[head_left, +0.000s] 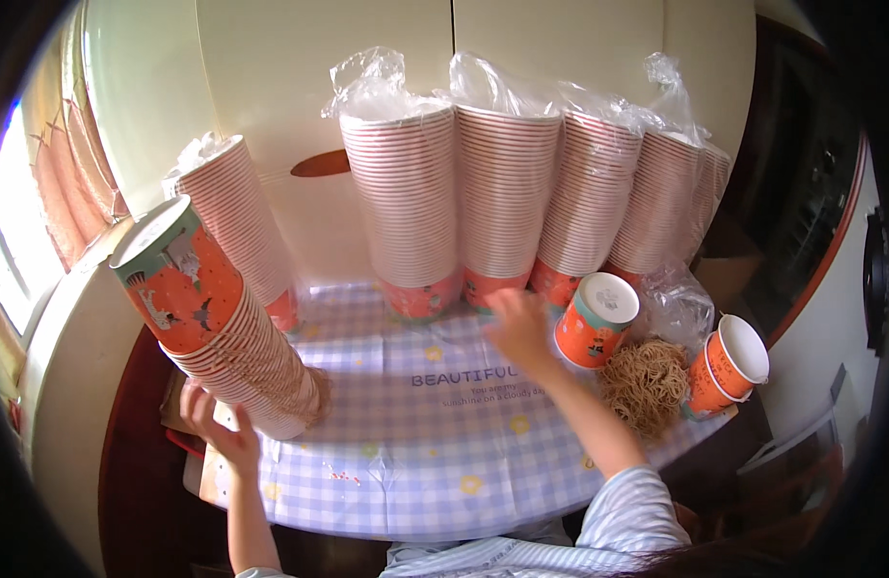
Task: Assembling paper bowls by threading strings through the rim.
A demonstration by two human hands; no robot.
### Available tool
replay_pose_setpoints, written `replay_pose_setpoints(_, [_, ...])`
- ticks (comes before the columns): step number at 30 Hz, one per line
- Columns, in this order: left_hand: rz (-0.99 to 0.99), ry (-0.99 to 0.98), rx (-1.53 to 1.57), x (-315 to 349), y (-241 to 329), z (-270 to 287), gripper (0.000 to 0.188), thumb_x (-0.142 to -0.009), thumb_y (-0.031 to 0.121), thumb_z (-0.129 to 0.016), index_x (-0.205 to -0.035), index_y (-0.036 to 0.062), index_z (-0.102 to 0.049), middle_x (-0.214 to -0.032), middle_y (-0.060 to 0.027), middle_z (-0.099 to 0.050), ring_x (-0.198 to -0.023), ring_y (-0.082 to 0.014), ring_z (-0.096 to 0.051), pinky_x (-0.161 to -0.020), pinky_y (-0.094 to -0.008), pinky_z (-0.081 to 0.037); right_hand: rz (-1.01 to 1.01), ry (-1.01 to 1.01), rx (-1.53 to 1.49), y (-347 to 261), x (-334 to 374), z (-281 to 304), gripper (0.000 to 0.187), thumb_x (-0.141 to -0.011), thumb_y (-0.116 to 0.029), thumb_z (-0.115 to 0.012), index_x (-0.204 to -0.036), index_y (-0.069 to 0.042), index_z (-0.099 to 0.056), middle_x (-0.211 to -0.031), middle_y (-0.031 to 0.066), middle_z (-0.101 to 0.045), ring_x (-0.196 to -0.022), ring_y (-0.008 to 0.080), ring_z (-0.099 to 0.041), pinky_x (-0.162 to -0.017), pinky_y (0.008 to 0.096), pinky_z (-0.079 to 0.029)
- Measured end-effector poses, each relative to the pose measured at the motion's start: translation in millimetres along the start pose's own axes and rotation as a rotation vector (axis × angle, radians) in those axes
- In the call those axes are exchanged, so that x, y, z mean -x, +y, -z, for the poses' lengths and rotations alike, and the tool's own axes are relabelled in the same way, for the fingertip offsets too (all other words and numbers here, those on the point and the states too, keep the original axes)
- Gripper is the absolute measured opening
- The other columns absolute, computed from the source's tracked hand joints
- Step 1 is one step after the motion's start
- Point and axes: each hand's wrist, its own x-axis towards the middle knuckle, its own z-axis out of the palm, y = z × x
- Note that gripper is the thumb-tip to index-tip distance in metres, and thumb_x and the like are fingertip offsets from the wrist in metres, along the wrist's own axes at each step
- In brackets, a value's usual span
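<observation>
Though apart, hands [234, 439] [523, 329] nr cups [189, 289]

Brightly lit by overexposed window [11, 265] at nine o'clock. Glinting on plastic wrap [483, 85] toward twelve. Blurred at right grip [521, 329]. Curved, blackened toward rim.

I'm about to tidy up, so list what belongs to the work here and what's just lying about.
Seemingly in use:
upturned cup stack beside the left hand
single upturned cup near the right hand
bagged cup stacks
pile of tan bands

Probably lying about:
crumpled clear plastic
red specks on the tablecloth
two nested cups, perhaps
</observation>
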Motion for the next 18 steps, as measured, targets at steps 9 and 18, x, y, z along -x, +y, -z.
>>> replay_pose_setpoints(9, [0.253,-0.484,0.43,67,98,-106,0.03,-0.07,0.004,-0.06,-0.099,0.0064,-0.052,-0.111,-0.0169,-0.046,-0.102,-0.0327,-0.043,-0.086,-0.0404,-0.036,-0.455,-0.018,0.463,107,68,46,0.028,-0.075,-0.02,-0.062,-0.1,-0.011,-0.054,-0.107,0.0025,-0.052,-0.106,0.023,-0.047,-0.096,0.0584,-0.023])
replay_pose_setpoints(18, [0.571,-0.797,0.731,101,122,-168,0.044,-0.072,0.012,-0.065,-0.113,0.0071,-0.049,-0.121,-0.0144,-0.044,-0.109,-0.0278,-0.045,-0.086,-0.036,-0.04,-0.544,0.075,-0.642,75,50,45,0.012,-0.078,-0.013,-0.062,-0.086,-0.006,-0.057,-0.081,0.004,-0.058,-0.086,0.017,-0.056,-0.083,0.035,-0.041])
